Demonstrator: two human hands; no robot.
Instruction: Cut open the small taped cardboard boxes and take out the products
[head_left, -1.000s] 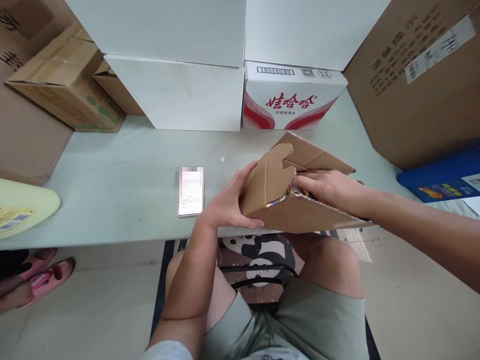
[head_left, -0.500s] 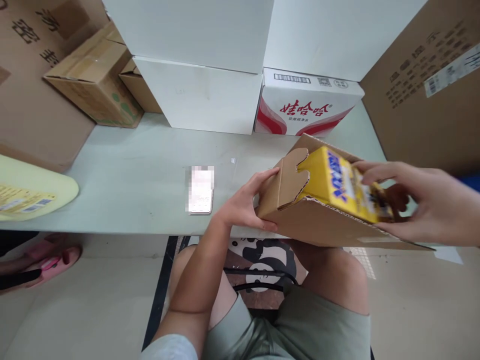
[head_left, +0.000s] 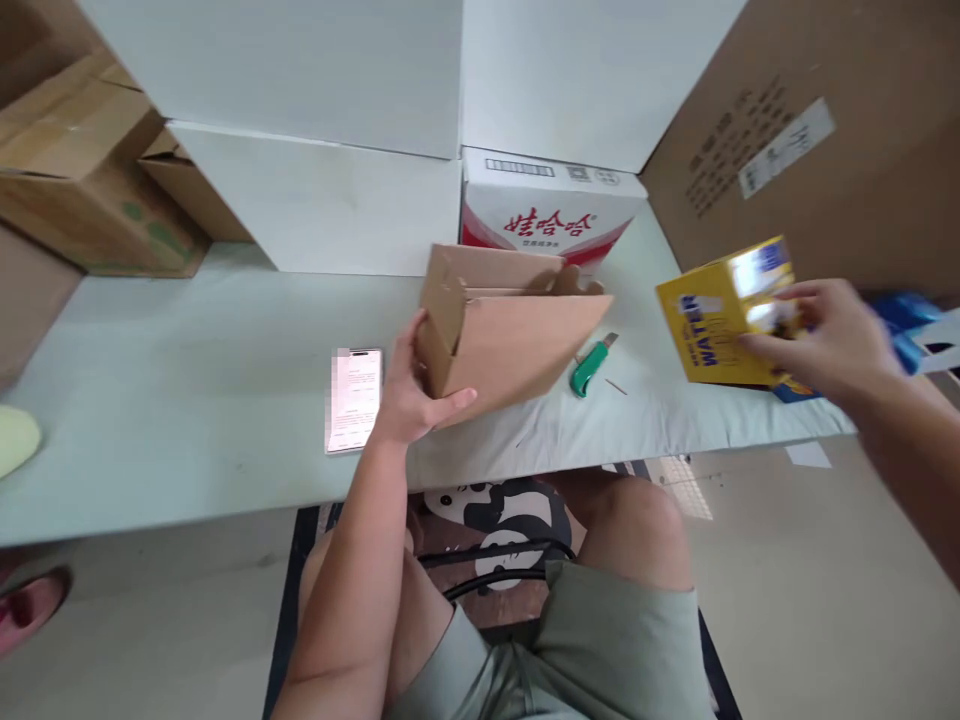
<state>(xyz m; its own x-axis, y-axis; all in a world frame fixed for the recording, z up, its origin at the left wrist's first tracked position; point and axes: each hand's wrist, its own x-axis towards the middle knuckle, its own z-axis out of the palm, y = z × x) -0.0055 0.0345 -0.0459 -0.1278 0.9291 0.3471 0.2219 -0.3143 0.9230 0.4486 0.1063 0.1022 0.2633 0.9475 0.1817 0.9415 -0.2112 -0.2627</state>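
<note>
My left hand point(head_left: 416, 395) grips the near left corner of an open brown cardboard box point(head_left: 525, 345), which is tilted on the table. Its inside is mostly hidden from me. Off to the right, my right hand point(head_left: 825, 340) holds a yellow box point(head_left: 705, 335) with "WATER" printed in blue and a shiny panel on its upper face. The fingers wrap its right side, slightly blurred. A green utility knife point(head_left: 590, 368) with its blade out lies on the table between the two boxes.
A phone point(head_left: 356, 400) lies lit on the pale table point(head_left: 187, 400). Behind stand white cartons point(head_left: 360, 210) and a white-and-red carton point(head_left: 551, 205). Brown cartons point(head_left: 97, 190) fill the back left; a large one point(head_left: 825, 130) walls the right. Something blue point(head_left: 904, 315) lies at the right.
The yellow box has come out of the cardboard box and moved right in my right hand. My left hand has turned the cardboard box and shifted it left. The utility knife now shows.
</note>
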